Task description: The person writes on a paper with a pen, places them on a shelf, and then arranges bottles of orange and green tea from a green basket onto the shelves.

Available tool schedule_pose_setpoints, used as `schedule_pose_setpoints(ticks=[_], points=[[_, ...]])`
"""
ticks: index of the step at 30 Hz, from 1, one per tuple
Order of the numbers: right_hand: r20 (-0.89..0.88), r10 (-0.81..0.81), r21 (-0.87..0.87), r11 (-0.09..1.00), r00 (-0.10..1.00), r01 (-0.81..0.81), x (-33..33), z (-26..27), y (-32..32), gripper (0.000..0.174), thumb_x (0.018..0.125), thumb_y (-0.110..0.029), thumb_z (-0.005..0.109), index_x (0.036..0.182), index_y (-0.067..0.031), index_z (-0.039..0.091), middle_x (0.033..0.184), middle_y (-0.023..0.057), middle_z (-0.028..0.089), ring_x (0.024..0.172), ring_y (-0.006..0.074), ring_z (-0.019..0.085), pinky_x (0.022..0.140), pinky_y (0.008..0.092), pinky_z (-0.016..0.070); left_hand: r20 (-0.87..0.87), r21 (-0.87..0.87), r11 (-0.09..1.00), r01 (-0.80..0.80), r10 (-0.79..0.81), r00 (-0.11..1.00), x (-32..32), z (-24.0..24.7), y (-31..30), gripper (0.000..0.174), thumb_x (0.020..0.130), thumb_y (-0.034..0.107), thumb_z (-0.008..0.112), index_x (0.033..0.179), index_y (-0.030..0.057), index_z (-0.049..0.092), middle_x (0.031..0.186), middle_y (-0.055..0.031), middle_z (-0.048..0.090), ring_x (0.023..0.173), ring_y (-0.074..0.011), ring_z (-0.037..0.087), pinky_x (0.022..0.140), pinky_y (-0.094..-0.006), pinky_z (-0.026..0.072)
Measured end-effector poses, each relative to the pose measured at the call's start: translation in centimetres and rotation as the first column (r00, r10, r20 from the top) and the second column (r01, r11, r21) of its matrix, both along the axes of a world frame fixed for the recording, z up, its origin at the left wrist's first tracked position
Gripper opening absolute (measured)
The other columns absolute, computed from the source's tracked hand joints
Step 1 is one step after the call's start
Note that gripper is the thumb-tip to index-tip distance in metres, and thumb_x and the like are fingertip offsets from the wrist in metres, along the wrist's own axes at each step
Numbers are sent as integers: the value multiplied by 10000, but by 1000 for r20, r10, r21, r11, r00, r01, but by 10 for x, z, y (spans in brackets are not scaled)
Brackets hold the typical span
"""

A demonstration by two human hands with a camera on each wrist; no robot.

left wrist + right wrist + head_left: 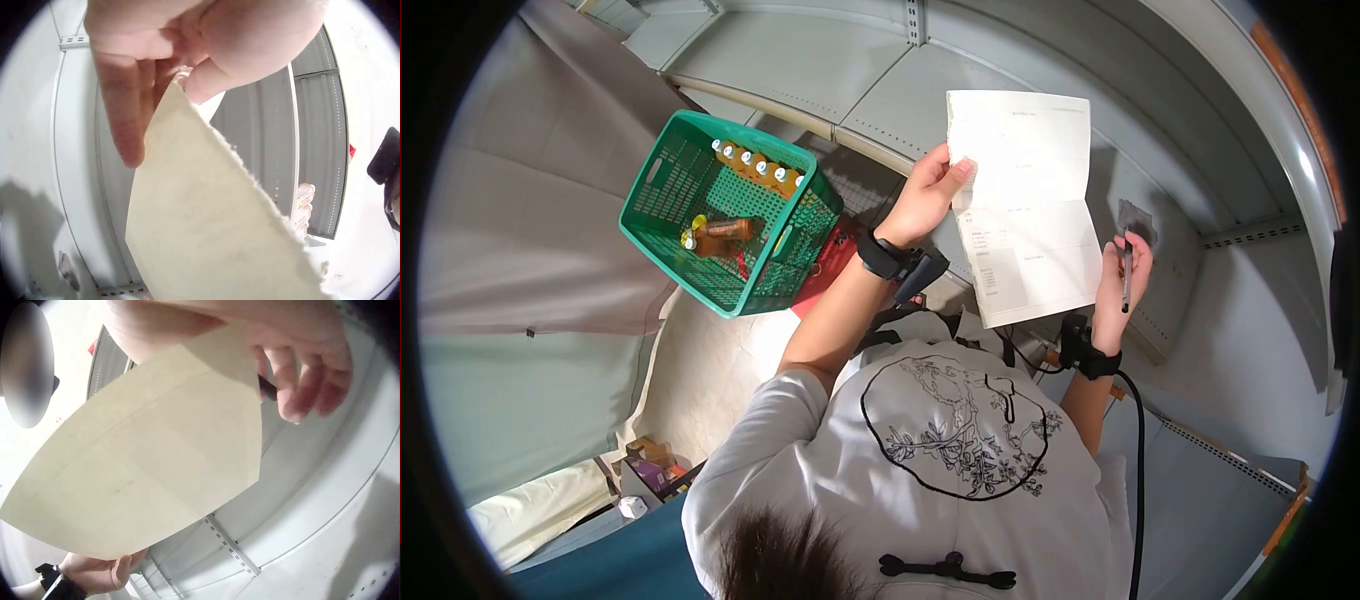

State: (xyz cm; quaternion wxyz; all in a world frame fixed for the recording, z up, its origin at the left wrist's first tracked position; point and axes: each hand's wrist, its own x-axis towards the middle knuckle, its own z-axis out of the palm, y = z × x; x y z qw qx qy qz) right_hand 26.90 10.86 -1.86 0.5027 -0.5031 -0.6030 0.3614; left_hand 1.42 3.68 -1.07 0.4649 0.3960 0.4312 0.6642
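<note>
A creased sheet of printed paper (pixel 1030 150) with a ragged left edge is spread out in front of the person. My left hand (pixel 920 198) pinches it by that ragged edge, thumb on the printed face and fingers behind, as the paper's plain back (pixel 200 200) shows in the left wrist view. Beside the sheet's right edge, my right hand (pixel 1118 290) holds a dark, slim pen (pixel 1126 275) between its fingers, pointing down. In the right wrist view the paper (pixel 156 456) hides part of that hand and most of the pen (pixel 267 387).
A green basket (pixel 808 250) on the left holds a row of orange-coloured bottles (pixel 760 168) and some lying bottles (pixel 722 232). Grey shelves (pixel 800 60) curve around the front and right. A small clear packet (pixel 1138 218) lies behind the right hand. Fabric (pixel 550 200) hangs at far left.
</note>
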Motion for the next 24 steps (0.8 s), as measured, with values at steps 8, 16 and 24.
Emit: schedule_pose_setpoints(ticks=[8, 16, 24], points=[[83, 52, 2, 999, 995, -52, -1, 7, -5, 285, 806, -41, 567, 1076, -32, 475, 996, 79, 537, 838, 128, 511, 700, 247, 417, 180, -75, 996, 40, -26, 983, 2, 5, -8, 269, 933, 177, 423, 1149, 23, 466, 1072, -52, 557, 979, -129, 540, 828, -285, 450], [-137, -37, 11, 999, 990, 39, 0, -3, 0, 223, 882, -135, 495, 1057, 1, 468, 982, 93, 539, 874, 147, 511, 768, 260, 408, 143, -115, 992, 59, -42, 989, 2, 5, -13, 266, 940, 189, 403, 1134, 19, 467, 1094, -61, 549, 998, -137, 533, 850, -301, 439], [-216, 17, 175, 984, 976, 22, -16, 19, -4, 369, 942, -281, 368, 1100, 44, 447, 1034, 160, 551, 955, 222, 533, 882, 318, 385, 168, -105, 989, 104, -85, 982, 6, 16, -19, 292, 939, 179, 399, 1164, 2, 453, 1120, -70, 542, 1019, -138, 515, 874, -287, 410]])
